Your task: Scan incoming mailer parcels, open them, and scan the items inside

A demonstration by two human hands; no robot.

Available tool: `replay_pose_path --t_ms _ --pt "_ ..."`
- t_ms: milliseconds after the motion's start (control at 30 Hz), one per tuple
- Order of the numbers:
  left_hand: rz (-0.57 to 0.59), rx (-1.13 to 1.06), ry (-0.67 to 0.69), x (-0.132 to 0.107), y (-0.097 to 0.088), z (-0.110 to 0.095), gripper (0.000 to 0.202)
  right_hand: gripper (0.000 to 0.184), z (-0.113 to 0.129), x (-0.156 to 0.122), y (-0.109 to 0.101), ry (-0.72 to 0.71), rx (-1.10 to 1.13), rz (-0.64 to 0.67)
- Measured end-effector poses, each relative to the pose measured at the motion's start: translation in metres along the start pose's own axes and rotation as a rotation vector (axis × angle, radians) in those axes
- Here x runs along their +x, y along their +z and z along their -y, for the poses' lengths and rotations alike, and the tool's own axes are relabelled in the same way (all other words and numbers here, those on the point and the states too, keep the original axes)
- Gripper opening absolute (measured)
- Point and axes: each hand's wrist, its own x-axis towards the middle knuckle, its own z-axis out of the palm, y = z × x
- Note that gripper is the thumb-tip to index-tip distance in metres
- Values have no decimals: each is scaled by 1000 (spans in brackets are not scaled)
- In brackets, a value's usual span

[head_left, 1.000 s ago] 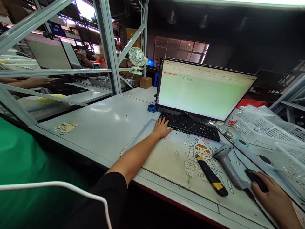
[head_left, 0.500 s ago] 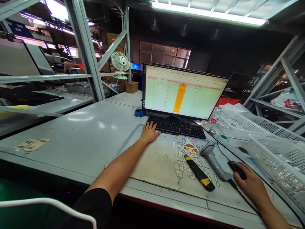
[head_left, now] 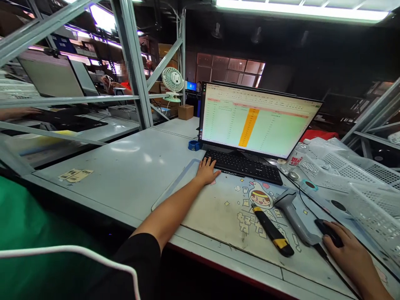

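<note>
My left hand point(head_left: 206, 171) rests on the left end of the black keyboard point(head_left: 246, 166), fingers spread over the keys. My right hand point(head_left: 346, 246) is wrapped over a black computer mouse point(head_left: 328, 232) on the right side of the printed desk mat point(head_left: 206, 216). Left of the mouse lies a grey barcode scanner point(head_left: 295, 218) with its cable running toward the desk edge. Beside the scanner is a black and yellow utility knife point(head_left: 273, 231). Behind the keyboard stands a monitor point(head_left: 259, 118) showing a spreadsheet with an orange column.
White perforated baskets point(head_left: 371, 208) fill the right side, near a plastic bottle point(head_left: 296, 157). A blue tape roll point(head_left: 195, 145) sits left of the monitor. Farther back are a fan point(head_left: 173, 81), a small carton point(head_left: 186, 111) and a metal frame point(head_left: 133, 62). Another person's hand point(head_left: 21, 112) shows at far left.
The view has turned left, so everything appears shifted to the right. Another person's hand has come into view at far left. Both my hands keep their places on keyboard and mouse.
</note>
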Motion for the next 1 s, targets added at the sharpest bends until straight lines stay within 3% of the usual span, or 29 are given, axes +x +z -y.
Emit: replay_pose_path --t_ms 567,1000 --pt "-3 -1 1 -1 0 0 83 69 10 2 -6 89 35 50" --pt "18 2 -18 -3 -4 -1 84 74 -7 9 10 21 114 42"
